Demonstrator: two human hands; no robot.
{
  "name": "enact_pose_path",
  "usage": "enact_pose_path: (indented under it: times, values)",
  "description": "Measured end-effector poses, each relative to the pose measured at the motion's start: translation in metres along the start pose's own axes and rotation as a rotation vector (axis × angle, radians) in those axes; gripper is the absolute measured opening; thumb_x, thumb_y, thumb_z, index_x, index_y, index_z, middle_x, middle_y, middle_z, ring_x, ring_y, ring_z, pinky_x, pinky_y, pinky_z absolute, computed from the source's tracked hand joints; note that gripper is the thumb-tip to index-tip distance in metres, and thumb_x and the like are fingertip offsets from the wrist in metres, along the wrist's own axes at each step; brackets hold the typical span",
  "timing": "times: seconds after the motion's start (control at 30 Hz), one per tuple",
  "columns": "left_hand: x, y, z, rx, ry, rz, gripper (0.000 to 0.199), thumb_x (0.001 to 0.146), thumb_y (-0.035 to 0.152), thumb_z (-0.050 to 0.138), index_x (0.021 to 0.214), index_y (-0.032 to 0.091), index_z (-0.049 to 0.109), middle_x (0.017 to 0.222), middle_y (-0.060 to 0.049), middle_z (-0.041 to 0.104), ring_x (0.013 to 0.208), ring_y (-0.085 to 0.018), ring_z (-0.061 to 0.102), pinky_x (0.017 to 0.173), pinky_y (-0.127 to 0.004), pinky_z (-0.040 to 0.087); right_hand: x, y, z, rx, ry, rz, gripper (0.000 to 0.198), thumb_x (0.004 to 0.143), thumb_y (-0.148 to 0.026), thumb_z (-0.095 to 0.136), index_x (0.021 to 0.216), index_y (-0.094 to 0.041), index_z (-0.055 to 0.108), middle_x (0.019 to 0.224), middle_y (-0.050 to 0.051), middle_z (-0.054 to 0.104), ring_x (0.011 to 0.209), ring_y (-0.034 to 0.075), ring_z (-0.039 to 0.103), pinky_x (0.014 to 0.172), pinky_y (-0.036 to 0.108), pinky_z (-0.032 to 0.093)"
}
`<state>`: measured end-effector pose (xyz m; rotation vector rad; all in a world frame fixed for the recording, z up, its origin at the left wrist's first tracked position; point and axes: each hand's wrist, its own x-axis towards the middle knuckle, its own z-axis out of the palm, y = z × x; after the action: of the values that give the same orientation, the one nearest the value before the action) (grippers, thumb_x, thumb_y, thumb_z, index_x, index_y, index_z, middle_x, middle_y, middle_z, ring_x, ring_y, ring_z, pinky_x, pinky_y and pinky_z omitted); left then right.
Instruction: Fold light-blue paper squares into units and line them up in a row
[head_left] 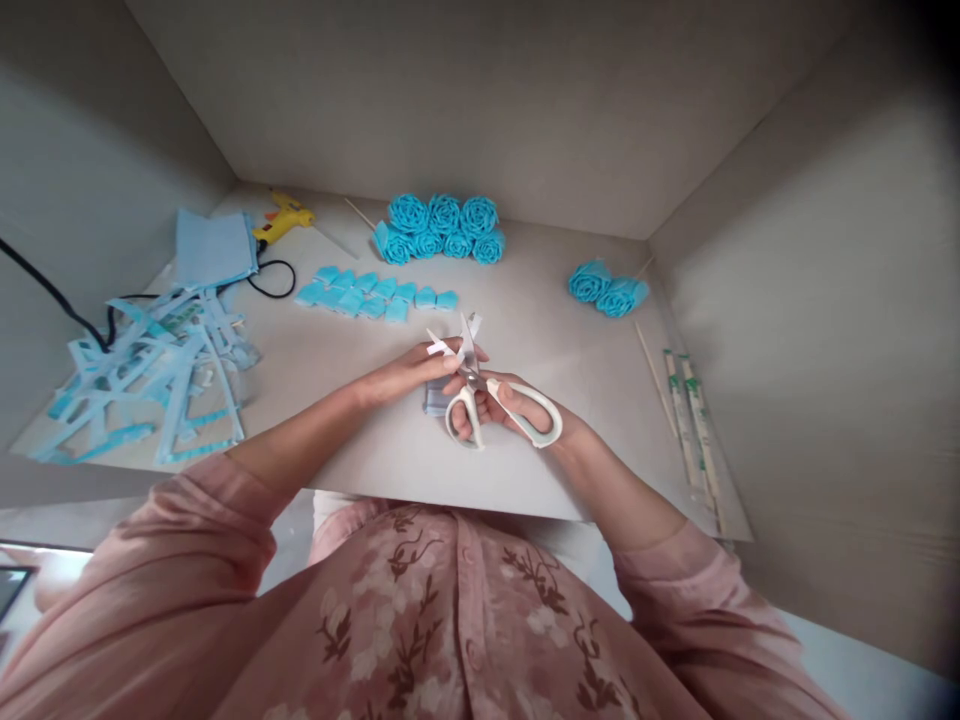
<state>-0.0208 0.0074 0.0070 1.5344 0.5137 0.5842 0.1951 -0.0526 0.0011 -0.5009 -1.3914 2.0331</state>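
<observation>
My right hand (517,402) grips a pair of white-handled scissors (472,379), with its thumb and fingers through the loops. The scissor blades point away from me and are spread apart. In my left hand (420,367) a small pale piece of paper (438,347) is pinched, close against the blades; part of it is hidden by the fingers. Below the hands, a flat greyish-blue piece (435,398) lies on the table (360,440), partly covered. Just beyond are rows of small light-blue cut pieces (367,292).
Blue paper roses (444,228) are grouped at the back, with two more roses (609,288) at right. Sticks in green-printed wrappers (690,415) lie near the right edge. At left are paper scraps (161,365), a blue sheet stack (215,248) and a yellow glue gun (285,216) with a black cord.
</observation>
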Motion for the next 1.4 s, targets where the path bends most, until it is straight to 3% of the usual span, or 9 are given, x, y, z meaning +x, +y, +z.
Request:
enact_pose_path:
  times: [0.1,0.23,0.43,0.77,0.93,1.1,1.23,1.4]
  values:
    - [0.000,0.001,-0.001,0.017,-0.023,-0.043,0.068,0.085,0.070,0.061,0.129,0.018,0.065,0.114,-0.011,0.072,0.113,-0.027,0.065,0.103,-0.038,0.046,0.001,0.000,0.000,-0.008,0.000,0.004,0.063,0.091,-0.068,0.056,0.123,-0.015,0.061,0.095,0.007,0.070,0.080,0.015,0.072,0.073,0.029,0.058]
    - [-0.001,0.005,0.000,-0.002,-0.067,-0.063,0.076,0.083,0.071,0.062,0.135,0.016,0.062,0.121,-0.014,0.071,0.116,-0.030,0.065,0.107,-0.042,0.045,0.001,0.000,0.000,-0.019,-0.006,-0.001,0.062,0.091,-0.067,0.057,0.123,-0.014,0.061,0.095,0.008,0.070,0.081,0.015,0.071,0.072,0.029,0.058]
    - [-0.001,0.006,0.000,0.009,-0.044,-0.092,0.075,0.080,0.072,0.066,0.129,0.015,0.066,0.111,-0.013,0.074,0.112,-0.030,0.066,0.099,-0.038,0.048,-0.001,0.001,-0.003,-0.021,-0.005,-0.043,0.065,0.091,-0.069,0.055,0.123,-0.014,0.060,0.097,0.009,0.069,0.083,0.017,0.070,0.078,0.033,0.059]
    - [0.001,0.004,-0.002,0.026,-0.019,-0.037,0.066,0.079,0.068,0.070,0.118,0.015,0.071,0.111,-0.011,0.072,0.110,-0.030,0.064,0.102,-0.040,0.045,0.002,-0.004,0.001,0.052,-0.003,-0.060,0.068,0.087,-0.073,0.057,0.117,-0.013,0.063,0.077,0.001,0.063,0.064,0.012,0.061,0.063,0.030,0.060]
    - [0.000,0.002,-0.001,-0.018,-0.003,0.014,0.053,0.085,0.062,0.067,0.110,0.016,0.072,0.097,-0.007,0.068,0.102,-0.026,0.064,0.097,-0.038,0.046,0.004,-0.006,0.004,0.115,-0.004,-0.086,0.063,0.087,-0.071,0.059,0.113,-0.014,0.065,0.069,-0.001,0.061,0.058,0.011,0.058,0.054,0.026,0.057]
    - [0.000,-0.003,-0.001,-0.085,0.043,0.071,0.046,0.086,0.058,0.068,0.106,0.017,0.073,0.101,-0.008,0.068,0.102,-0.025,0.062,0.097,-0.037,0.045,0.003,-0.008,0.002,0.152,0.050,-0.084,0.066,0.084,-0.075,0.061,0.111,-0.015,0.065,0.065,-0.002,0.059,0.054,0.010,0.053,0.050,0.024,0.053]
    - [0.001,-0.008,0.000,-0.130,0.139,0.058,0.047,0.084,0.056,0.071,0.112,0.019,0.072,0.107,-0.008,0.070,0.101,-0.023,0.063,0.096,-0.036,0.046,0.003,-0.010,-0.002,0.167,0.117,-0.085,0.071,0.081,-0.079,0.059,0.111,-0.015,0.065,0.063,-0.004,0.056,0.052,0.009,0.048,0.049,0.024,0.049]
    - [0.003,-0.003,0.002,-0.014,0.283,0.042,0.035,0.086,0.051,0.072,0.084,0.016,0.074,0.085,-0.004,0.069,0.083,-0.016,0.061,0.083,-0.028,0.046,0.004,-0.008,-0.003,0.161,0.099,-0.101,0.065,0.084,-0.074,0.062,0.111,-0.015,0.066,0.061,-0.005,0.055,0.050,0.008,0.047,0.047,0.023,0.047]
